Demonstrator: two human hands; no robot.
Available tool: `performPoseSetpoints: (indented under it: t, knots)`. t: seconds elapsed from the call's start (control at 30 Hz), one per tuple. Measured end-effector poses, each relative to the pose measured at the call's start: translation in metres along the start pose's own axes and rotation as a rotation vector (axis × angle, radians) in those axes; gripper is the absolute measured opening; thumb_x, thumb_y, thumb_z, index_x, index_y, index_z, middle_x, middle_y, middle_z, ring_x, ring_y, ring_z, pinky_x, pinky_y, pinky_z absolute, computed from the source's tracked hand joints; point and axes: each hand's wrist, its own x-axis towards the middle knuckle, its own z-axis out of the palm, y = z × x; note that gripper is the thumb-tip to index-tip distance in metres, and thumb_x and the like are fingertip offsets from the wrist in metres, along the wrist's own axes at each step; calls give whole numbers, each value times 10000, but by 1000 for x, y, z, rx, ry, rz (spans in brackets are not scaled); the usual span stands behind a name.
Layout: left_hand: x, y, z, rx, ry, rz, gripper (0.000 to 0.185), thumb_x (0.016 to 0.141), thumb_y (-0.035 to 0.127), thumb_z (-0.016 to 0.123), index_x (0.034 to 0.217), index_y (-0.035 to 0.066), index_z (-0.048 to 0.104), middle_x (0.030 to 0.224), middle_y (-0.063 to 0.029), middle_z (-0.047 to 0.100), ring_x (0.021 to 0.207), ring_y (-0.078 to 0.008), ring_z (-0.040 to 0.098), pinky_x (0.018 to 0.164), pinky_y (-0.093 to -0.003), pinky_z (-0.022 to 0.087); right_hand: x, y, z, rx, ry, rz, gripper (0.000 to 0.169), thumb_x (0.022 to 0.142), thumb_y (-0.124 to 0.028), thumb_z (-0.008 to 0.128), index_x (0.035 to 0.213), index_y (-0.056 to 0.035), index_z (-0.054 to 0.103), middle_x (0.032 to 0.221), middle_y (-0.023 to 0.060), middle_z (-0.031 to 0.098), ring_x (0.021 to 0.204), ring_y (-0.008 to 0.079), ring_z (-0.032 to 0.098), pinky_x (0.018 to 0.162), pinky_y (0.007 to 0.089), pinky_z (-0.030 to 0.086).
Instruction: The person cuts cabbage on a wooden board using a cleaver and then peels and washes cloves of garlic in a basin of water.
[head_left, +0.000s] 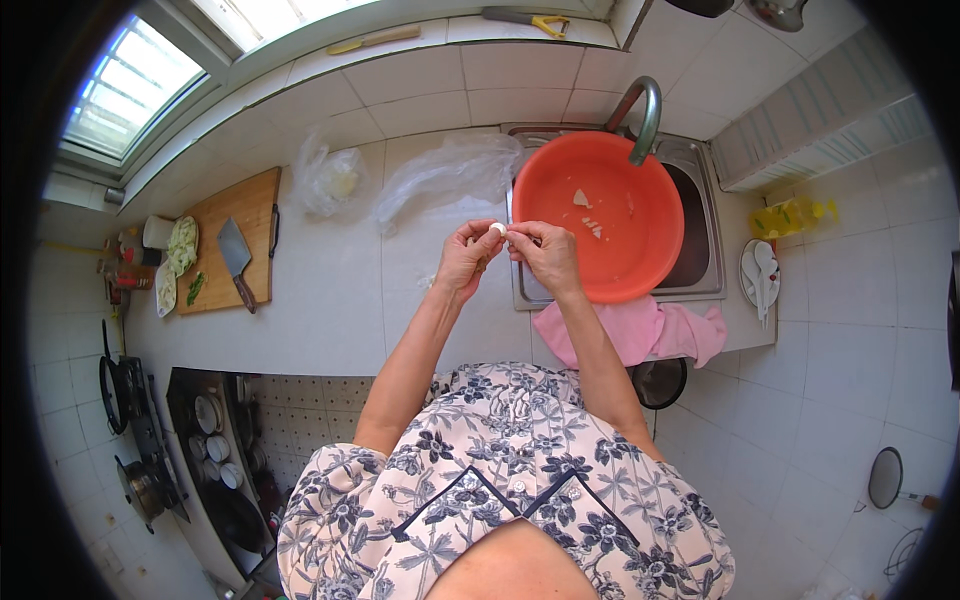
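Both of my hands meet over the counter, just left of an orange plastic basin. Between the fingertips of my left hand is a small white piece, perhaps a garlic clove. Something brownish shows in the curl of its fingers, too small to name. My right hand pinches at the right side of the white piece, and its lower fingers are curled, so I cannot tell what lies under them. A few pale scraps lie in the basin, which rests on the steel sink.
A wooden cutting board with a cleaver lies at the left, beside plates of chopped vegetables. Clear plastic bags lie behind my hands. The faucet arches over the basin, and a pink cloth hangs at the counter edge.
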Motion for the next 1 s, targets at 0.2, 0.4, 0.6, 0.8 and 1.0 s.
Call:
performPoseSetpoints:
  t: [0.2, 0.4, 0.6, 0.8, 1.0]
  knots:
    - [-7, 2, -5, -27, -18, 18, 252, 872, 107, 728, 1080, 21, 616, 1022, -55, 657, 906, -119, 659, 821, -217, 569, -2, -19, 7, -179, -37, -119, 123, 895, -68, 629, 957, 5, 707, 784, 92, 706, 656, 136, 706, 573, 233, 550]
    - [-11, 5, -11, -76, -13, 11, 249, 880, 108, 716, 1091, 18, 617, 1015, -59, 665, 885, -116, 669, 801, -197, 575, 0, -12, 14, -106, -52, -146, 114, 892, -60, 627, 942, 10, 701, 795, 86, 704, 652, 132, 703, 557, 250, 538]
    - [-13, 11, -19, -70, -15, 10, 241, 883, 105, 712, 1091, 23, 624, 1012, -63, 676, 890, -116, 676, 797, -197, 578, -3, -21, 20, -284, -55, -210, 97, 876, -43, 636, 921, 15, 701, 786, 102, 696, 646, 139, 702, 554, 258, 550]
    - [-14, 19, -28, -87, -49, -36, 262, 884, 110, 711, 1114, 21, 622, 1017, -66, 677, 892, -122, 679, 803, -200, 580, 2, -21, 26, -273, -74, -202, 104, 874, -41, 632, 930, 13, 701, 782, 105, 697, 650, 149, 702, 565, 253, 554]
    - [-13, 27, -28, -85, -4, -44, 281, 887, 117, 708, 1129, 8, 615, 1040, -75, 674, 900, -128, 679, 812, -207, 582, 4, -26, 38, -341, -23, -244, 81, 834, -64, 656, 876, -3, 689, 758, 121, 676, 617, 192, 670, 554, 329, 515]
